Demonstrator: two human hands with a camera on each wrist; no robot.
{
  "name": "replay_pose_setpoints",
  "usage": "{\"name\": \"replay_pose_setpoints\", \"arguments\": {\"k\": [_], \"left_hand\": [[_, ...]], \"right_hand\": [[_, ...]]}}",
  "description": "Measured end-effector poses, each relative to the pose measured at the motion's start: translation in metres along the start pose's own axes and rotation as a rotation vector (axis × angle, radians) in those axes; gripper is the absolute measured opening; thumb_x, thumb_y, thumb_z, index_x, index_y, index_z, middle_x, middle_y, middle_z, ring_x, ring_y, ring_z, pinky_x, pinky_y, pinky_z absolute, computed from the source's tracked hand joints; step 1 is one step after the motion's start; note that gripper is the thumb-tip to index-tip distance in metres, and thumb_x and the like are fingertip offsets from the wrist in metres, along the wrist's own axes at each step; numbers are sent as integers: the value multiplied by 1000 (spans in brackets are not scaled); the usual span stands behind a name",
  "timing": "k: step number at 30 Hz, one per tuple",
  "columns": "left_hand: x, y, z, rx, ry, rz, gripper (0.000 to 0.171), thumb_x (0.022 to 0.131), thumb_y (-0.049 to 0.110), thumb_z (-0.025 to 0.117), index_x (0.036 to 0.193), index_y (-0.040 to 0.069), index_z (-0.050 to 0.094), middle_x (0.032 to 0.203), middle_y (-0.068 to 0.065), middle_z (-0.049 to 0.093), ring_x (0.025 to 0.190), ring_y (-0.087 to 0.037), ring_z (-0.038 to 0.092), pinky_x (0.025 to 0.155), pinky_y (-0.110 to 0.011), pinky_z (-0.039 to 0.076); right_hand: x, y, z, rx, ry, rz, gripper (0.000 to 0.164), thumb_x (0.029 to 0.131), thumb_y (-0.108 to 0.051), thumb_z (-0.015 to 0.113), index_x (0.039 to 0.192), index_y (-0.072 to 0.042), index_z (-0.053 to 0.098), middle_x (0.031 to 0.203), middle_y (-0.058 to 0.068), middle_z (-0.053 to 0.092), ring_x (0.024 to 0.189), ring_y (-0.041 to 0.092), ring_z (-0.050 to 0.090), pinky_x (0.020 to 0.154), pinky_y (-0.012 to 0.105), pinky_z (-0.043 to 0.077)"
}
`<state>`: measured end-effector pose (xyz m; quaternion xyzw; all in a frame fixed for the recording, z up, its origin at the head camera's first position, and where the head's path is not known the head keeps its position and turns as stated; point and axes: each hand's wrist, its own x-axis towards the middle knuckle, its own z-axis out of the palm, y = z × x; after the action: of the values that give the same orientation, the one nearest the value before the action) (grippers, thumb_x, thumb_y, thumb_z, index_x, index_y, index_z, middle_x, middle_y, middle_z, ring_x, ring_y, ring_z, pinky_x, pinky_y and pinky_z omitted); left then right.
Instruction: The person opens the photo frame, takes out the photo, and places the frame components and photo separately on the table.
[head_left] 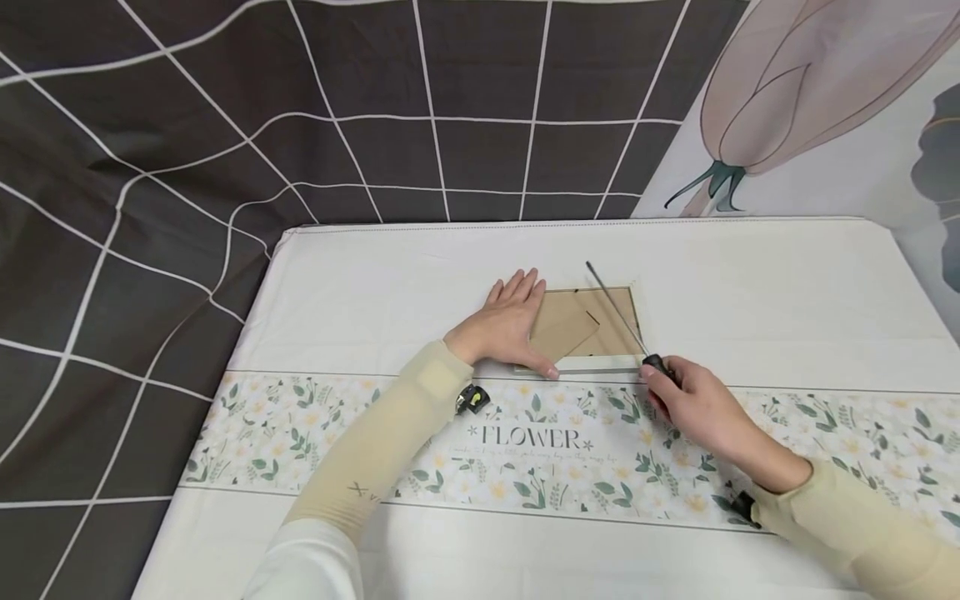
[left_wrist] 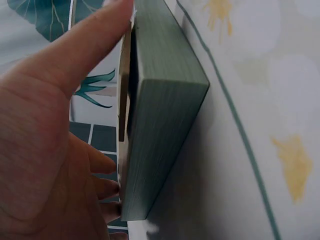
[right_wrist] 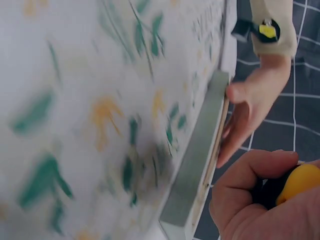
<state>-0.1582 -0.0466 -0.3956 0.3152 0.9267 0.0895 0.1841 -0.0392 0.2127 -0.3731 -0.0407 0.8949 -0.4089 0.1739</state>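
A picture frame lies face down on the table, its pale rim (head_left: 600,364) around a brown backing board (head_left: 617,342). Spread across the left end of it is my left hand (head_left: 507,327), with the thumb along the near edge and the fingers towards the far side. In the left wrist view the side of the frame (left_wrist: 165,115) looks smooth and grey-green. My right hand (head_left: 701,408) grips a screwdriver by its black handle (head_left: 657,367), whose yellow end (right_wrist: 300,184) shows in the right wrist view. The long metal shaft slants up and left above the board.
A white tablecloth (head_left: 420,283) with a floral band lettered FLOWER (head_left: 531,437) covers the table. Behind and to the left hangs a dark curtain (head_left: 480,154) with white grid lines. A curtain with a large pink flower (head_left: 765,108) hangs at the back right.
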Motion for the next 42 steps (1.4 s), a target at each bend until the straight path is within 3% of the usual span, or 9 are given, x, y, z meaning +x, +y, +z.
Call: {"name": "replay_pose_setpoints", "arguments": {"k": [7,14,19,29,42], "left_hand": [[3,2,1,-12,9,-8,140,57,80,64,150,-3,1,156,-19,-8,140,-30,-13,114,-44,-4],[3,3,1,-15,15,0,139,56,78,66,150,-4,3,156,-20,-5,141,-29,-10,114,-38,-3],[3,3,1,4,22,10,139,57,79,65,149,-5,4,156,-21,-3,141,-29,-9,114,-35,-2],[3,4,2,13,25,3,140,56,79,66,149,-6,5,156,-21,-1,141,-30,-8,115,-35,0],[2,2,3,26,37,0,139,56,79,65,149,-5,6,156,-20,1,142,-29,-6,114,-33,-1]], "right_hand": [[-12,1,14,-58,22,-3,40,103,-35,35,86,-2,51,60,4,46,48,17,41,45,29,37],[-12,4,22,-128,26,9,38,104,-32,33,91,-1,52,63,5,46,51,17,42,45,28,39],[-10,5,25,-120,22,10,38,104,-31,32,87,-2,49,62,4,44,51,17,42,46,28,39],[-9,6,29,-82,-2,14,30,104,-22,33,94,2,48,65,6,45,53,17,42,43,27,40],[-8,5,35,-92,5,13,33,104,-26,32,90,0,47,68,6,45,55,16,43,45,28,40]]}}
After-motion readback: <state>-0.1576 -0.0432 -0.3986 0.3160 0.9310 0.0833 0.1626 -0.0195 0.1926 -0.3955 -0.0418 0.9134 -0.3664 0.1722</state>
